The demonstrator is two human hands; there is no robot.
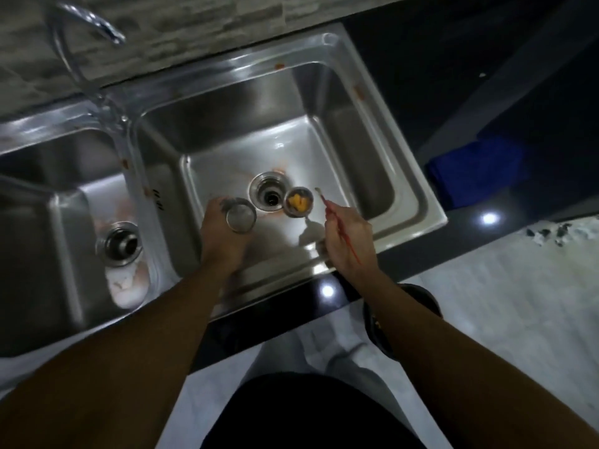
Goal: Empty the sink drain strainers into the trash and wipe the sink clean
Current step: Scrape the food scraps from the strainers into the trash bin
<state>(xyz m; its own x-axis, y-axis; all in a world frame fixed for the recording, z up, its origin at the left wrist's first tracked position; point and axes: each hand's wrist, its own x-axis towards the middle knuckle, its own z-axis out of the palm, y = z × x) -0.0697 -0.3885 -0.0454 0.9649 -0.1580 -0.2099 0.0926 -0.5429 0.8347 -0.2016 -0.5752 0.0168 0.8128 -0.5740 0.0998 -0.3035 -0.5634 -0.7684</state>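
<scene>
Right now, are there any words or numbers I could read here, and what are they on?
No text can be read anywhere.
Small dark marks on the strip between the two basins of the sink: too blurred to read.

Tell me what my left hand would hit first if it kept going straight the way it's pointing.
Probably the open drain: the left hand, holding a strainer, points up-right toward it. Its height above the sink floor is unclear.
</scene>
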